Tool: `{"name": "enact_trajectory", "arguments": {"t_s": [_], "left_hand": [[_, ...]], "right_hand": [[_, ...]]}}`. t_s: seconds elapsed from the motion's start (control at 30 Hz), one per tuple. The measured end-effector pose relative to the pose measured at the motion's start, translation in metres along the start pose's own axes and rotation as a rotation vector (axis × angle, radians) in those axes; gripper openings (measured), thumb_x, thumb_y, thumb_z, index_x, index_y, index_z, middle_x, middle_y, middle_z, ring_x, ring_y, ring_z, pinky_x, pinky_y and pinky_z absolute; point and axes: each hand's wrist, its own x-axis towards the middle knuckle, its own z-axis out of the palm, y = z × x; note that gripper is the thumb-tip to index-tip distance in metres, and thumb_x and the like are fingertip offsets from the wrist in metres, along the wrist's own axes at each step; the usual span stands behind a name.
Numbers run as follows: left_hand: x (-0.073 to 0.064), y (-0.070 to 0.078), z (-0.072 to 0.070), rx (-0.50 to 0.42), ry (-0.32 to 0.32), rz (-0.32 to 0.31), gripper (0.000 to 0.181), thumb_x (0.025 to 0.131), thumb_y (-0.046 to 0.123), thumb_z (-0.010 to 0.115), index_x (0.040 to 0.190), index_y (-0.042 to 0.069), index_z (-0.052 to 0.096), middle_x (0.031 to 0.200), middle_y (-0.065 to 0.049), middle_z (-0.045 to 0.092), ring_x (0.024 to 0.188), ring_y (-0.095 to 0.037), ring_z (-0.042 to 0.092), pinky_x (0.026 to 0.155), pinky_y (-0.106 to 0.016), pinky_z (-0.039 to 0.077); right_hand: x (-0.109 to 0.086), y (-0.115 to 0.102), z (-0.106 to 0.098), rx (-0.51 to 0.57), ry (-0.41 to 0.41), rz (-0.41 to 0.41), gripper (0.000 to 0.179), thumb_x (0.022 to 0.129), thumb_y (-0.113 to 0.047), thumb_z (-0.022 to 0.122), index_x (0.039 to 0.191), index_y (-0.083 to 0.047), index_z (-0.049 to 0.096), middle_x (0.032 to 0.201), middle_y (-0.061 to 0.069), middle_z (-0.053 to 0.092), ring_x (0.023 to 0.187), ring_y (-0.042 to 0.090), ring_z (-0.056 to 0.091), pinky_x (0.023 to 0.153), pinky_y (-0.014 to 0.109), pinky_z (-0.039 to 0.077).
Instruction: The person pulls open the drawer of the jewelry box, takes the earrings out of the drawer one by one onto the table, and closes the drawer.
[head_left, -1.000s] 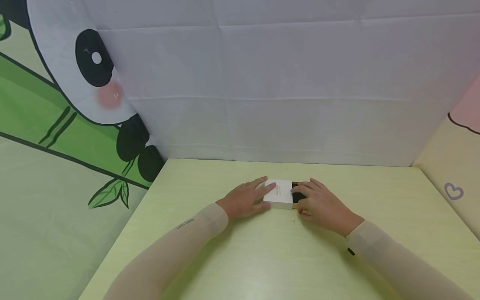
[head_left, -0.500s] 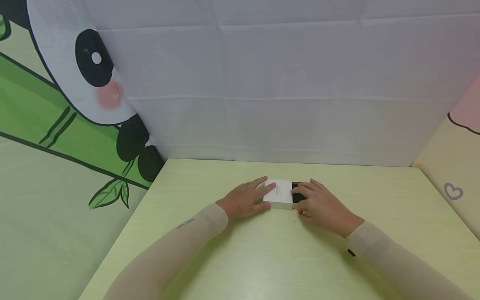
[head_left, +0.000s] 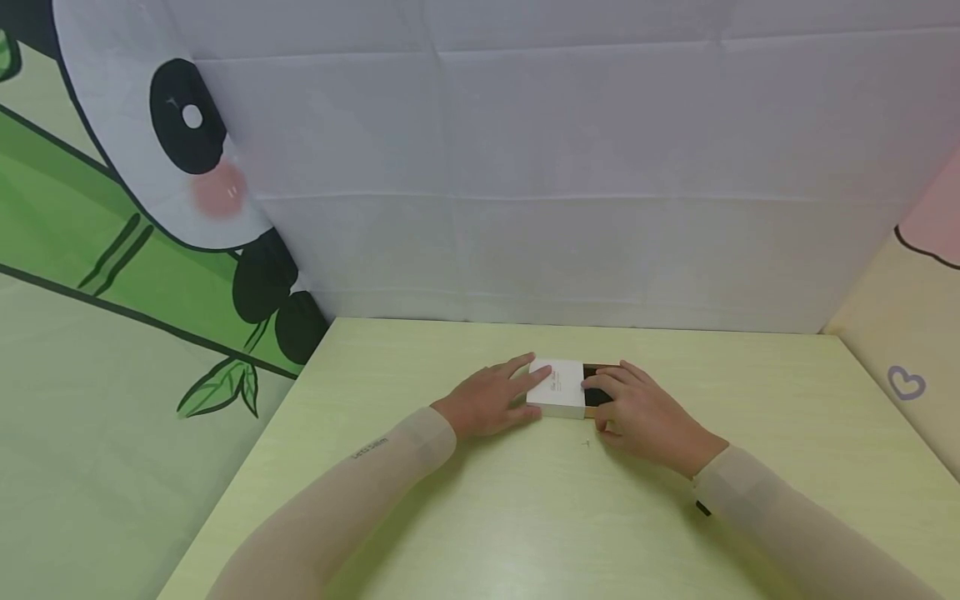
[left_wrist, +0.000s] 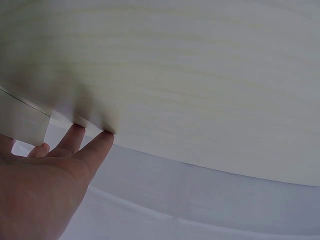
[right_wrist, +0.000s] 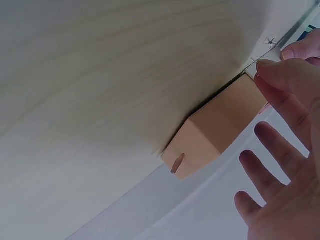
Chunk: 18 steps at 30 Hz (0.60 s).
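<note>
A small white box with a sleeve (head_left: pixel 558 402) lies on the table, its drawer (right_wrist: pixel 230 117) partly out to the right. The drawer is tan outside and dark inside, with a small ribbon tab (right_wrist: pixel 178 164) on its end. My left hand (head_left: pixel 487 404) holds the sleeve, thumb along the front side and fingers across the top and back. Over the drawer is my right hand (head_left: pixel 645 417), index fingertip at the sleeve's edge and thumb at the drawer's front. Its other fingers stay loosely extended. I cannot tell whether it grips the drawer.
The pale wood-grain table (head_left: pixel 450 533) ends at the back against a creased white cloth (head_left: pixel 562 167). A printed panda cloth (head_left: pixel 150 375) hangs on the left. A small mark (head_left: pixel 586 442) lies in front of the box.
The right hand's fingers have shifted slightly over the drawer. The left hand and the box stay in place.
</note>
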Motion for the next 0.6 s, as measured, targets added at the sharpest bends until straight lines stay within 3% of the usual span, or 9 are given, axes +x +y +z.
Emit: {"name": "enact_trajectory", "arguments": {"t_s": [0.6], "left_hand": [[0.0021, -0.0022, 0.0029, 0.012, 0.006, 0.006, 0.079, 0.123, 0.061, 0.056, 0.19, 0.036, 0.025, 0.199, -0.009, 0.027, 0.177, -0.042, 0.046, 0.144, -0.063, 0.042]], "right_hand": [[-0.003, -0.0006, 0.0037, 0.002, 0.012, -0.009, 0.029, 0.089, -0.004, 0.096, 0.076, -0.025, 0.081, 0.143, 0.01, 0.081, 0.141, 0.04, 0.074, 0.13, 0.069, 0.056]]}}
